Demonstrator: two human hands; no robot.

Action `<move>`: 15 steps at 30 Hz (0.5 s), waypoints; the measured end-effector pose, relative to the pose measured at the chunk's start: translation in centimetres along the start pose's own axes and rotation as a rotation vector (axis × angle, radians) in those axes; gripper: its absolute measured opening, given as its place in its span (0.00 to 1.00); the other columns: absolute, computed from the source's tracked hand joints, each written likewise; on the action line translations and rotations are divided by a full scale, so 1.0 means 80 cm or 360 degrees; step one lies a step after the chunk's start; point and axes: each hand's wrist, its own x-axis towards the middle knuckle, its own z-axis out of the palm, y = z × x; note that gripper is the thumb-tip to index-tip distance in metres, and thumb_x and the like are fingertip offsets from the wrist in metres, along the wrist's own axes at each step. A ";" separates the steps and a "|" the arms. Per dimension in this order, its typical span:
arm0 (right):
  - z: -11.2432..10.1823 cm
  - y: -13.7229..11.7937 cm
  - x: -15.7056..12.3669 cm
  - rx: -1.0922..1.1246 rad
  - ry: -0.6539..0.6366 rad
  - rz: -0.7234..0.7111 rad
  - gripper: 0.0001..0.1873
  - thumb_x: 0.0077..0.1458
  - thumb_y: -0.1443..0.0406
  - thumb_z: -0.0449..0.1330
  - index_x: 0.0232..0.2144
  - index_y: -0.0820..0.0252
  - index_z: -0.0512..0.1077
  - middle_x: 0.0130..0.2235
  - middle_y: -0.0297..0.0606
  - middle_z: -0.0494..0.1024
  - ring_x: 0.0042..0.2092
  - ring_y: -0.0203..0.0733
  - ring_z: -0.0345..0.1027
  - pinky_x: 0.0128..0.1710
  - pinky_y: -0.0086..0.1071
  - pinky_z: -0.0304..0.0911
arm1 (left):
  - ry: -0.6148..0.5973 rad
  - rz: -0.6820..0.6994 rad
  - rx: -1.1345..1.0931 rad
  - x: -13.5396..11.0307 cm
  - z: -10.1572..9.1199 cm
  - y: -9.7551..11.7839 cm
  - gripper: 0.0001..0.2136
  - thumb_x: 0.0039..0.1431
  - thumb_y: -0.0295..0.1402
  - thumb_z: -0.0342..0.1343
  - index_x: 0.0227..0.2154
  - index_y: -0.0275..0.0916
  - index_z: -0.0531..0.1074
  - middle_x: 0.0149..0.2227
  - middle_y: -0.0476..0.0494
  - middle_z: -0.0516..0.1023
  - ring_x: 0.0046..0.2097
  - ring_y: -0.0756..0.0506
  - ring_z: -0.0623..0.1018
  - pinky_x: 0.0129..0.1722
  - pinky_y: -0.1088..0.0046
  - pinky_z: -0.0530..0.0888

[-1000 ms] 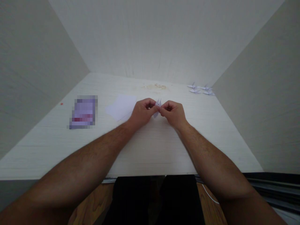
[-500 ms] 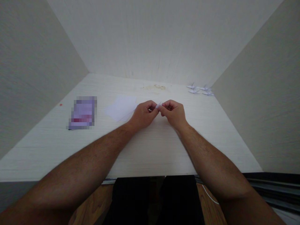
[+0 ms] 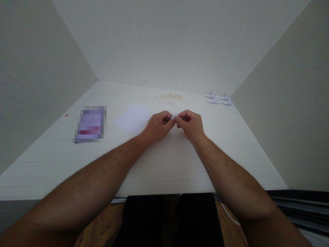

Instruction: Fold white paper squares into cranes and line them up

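Note:
Between my fingertips is a small piece of folded white paper [image 3: 174,116], mostly covered by the fingers. My left hand [image 3: 159,125] pinches it from the left, thumb against forefinger. From the right, my right hand [image 3: 190,122] pinches the same paper, so the two hands nearly meet over the table. Loose sheets of white paper [image 3: 132,118] lie just left of my left hand, partly overlapping. Several folded paper cranes [image 3: 212,96] stand in a group at the back right.
A blurred-out purple rectangular item [image 3: 91,123] lies on the left of the white table [image 3: 169,164]. Walls enclose the table at the back and both sides. A brownish stain [image 3: 174,96] marks its rear, and a small red spot [image 3: 66,115] is near the left edge.
Hardly anything differs. Both hands keep their pinch on the folded paper in the same place, with only a tiny shift of the fingers.

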 end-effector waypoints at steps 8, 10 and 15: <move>0.002 -0.004 -0.002 0.0056 0.0012 0.0001 0.09 0.47 0.60 0.66 0.24 0.59 0.72 0.22 0.31 0.75 0.24 0.32 0.66 0.23 0.28 0.61 | -0.0035 -0.0056 -0.0122 -0.002 0.001 0.003 0.09 0.59 0.37 0.57 0.29 0.37 0.71 0.25 0.47 0.79 0.26 0.52 0.76 0.27 0.77 0.71; 0.001 -0.004 -0.002 0.0025 0.0022 -0.0003 0.08 0.48 0.61 0.65 0.24 0.59 0.72 0.21 0.31 0.74 0.24 0.32 0.66 0.23 0.28 0.61 | -0.0023 -0.0073 -0.0137 -0.002 -0.001 0.006 0.10 0.59 0.38 0.58 0.28 0.37 0.72 0.25 0.46 0.78 0.26 0.52 0.76 0.26 0.77 0.70; 0.000 -0.003 -0.001 0.0021 0.0042 0.0000 0.08 0.48 0.61 0.65 0.24 0.59 0.72 0.20 0.30 0.73 0.23 0.32 0.64 0.24 0.29 0.60 | -0.0027 -0.0091 -0.0231 -0.001 -0.003 0.012 0.13 0.58 0.42 0.60 0.28 0.37 0.72 0.26 0.45 0.79 0.26 0.52 0.75 0.25 0.78 0.70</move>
